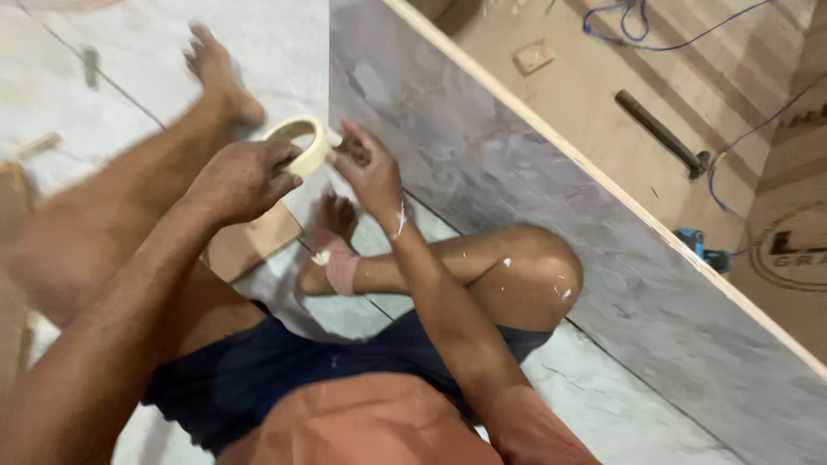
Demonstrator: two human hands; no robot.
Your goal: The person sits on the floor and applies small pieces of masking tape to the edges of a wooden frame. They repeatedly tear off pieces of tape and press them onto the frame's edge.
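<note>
A pale tiled floor (284, 43) lies under the seated person, with a grey marbled board (534, 198) just beyond the right hand (366, 168). The left hand (241, 176) grips a roll of masking tape (301, 142); the right hand pinches the roll's edge. A hammer (659, 133) lies well beyond.

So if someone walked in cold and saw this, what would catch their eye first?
Most likely the roll of tape at centre, gripped by the left hand while the right hand picks at its edge. Next, the big grey marble-look panel with a pale wooden edge, slanting across the right half. Beyond it, a hammer lies on the brown board at upper right.
</note>
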